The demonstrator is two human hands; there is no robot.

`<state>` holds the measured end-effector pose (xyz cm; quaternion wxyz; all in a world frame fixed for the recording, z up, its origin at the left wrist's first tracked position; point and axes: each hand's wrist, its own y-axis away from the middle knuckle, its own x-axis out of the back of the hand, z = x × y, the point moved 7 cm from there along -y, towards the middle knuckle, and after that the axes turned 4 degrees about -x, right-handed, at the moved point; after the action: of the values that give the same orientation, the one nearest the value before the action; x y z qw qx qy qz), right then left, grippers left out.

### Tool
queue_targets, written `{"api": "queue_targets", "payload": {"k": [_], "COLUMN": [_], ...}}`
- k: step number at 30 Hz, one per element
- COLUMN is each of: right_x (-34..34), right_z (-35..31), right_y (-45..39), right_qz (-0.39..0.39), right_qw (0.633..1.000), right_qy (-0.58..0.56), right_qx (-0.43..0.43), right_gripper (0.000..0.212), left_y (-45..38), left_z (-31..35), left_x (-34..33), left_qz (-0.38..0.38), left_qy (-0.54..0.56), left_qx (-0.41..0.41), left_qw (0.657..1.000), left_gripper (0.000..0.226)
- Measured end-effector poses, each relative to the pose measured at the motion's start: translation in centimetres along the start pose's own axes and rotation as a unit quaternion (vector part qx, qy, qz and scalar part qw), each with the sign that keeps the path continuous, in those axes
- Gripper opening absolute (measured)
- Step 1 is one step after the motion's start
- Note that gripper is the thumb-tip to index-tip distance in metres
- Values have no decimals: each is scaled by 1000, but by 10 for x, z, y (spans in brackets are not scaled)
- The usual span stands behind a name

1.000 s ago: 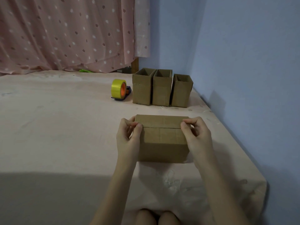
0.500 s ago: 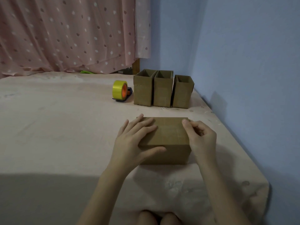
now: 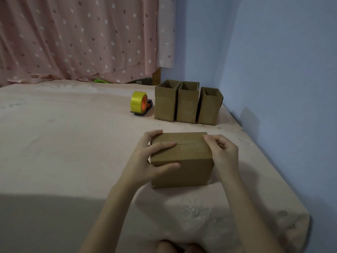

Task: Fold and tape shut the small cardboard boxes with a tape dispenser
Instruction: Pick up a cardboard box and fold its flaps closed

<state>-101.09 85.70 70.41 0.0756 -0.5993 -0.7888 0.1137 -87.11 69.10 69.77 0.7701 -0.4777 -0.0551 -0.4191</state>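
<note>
Pink bedsheet [image 3: 73, 152], blue wall [image 3: 273, 61], dotted curtain [image 3: 73, 37].
At 6 o'clock I see my left hand [image 3: 145, 159] and right hand [image 3: 223, 152] gripping the closed box [image 3: 189, 161]; three open boxes [image 3: 187, 103] and the tape dispenser [image 3: 139, 104] at 12, insides hidden.

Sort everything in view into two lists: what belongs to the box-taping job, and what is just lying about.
Part of the job:
- cardboard box, flaps folded shut, held by the left hand and right hand
- tape dispenser with yellow tape
- three open boxes standing in a row

Just lying about:
- green object under the curtain
- pink sheet covering the surface
</note>
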Motion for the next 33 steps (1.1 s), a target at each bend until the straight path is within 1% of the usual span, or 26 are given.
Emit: {"api": "queue_targets", "payload": {"k": [4, 9, 12, 15, 20, 22, 25, 26, 27, 28, 29, 30, 32, 33], "right_x": [-30, -76, -106, -138, -191, -209, -235, -244, -251, -256, -261, -265, -277, -283], "right_z": [6, 9, 10, 12, 19, 23, 27, 32, 38, 49, 59, 68, 79, 80], "right_y": [-7, -13, -16, -19, -23, -29, -40, -46, -54, -65, -78, -90, -107, -114], "right_qz": [-36, -82, -103, -123, -160, -179, -237, -247, -238, -212, -180, -156, -155, -163], "right_qw": [999, 995, 993, 990, 982, 977, 958, 951, 949, 954, 964, 974, 976, 972], "right_qy": [-15, -26, -38, -43, -69, -75, -106, -123, -134, -128, -98, -40, 80, 123], "right_qx": [-30, -44, -45, -47, -70, -85, -123, -140, -155, -167, -168, -158, -134, -116], "right_gripper": [17, 19, 21, 20, 21, 20, 22, 23, 24, 23, 22, 22, 23, 20], "left_y": [4, 8, 12, 17, 25, 25, 22, 20, 19, 18, 17, 16, 16, 16], "left_z": [-10, -30, -43, -56, -79, -87, -99, -103, -107, -111, -115, -118, -119, -120], "left_x": [21, 50, 71, 93, 125, 133, 145, 149, 153, 156, 158, 159, 159, 158], "left_qz": [32, 64, 82, 98, 130, 143, 153, 155, 157, 158, 158, 156, 154, 156], "left_qy": [-21, -50, -64, -75, -104, -110, -120, -123, -124, -122, -121, -119, -113, -111], "left_qx": [15, 37, 48, 60, 80, 89, 108, 115, 121, 126, 129, 129, 123, 121], "left_qw": [999, 996, 993, 990, 983, 980, 975, 974, 972, 972, 971, 972, 974, 974], "left_gripper": [57, 50, 57, 49, 48, 47, 48, 47, 47, 47, 47, 46, 44, 43]}}
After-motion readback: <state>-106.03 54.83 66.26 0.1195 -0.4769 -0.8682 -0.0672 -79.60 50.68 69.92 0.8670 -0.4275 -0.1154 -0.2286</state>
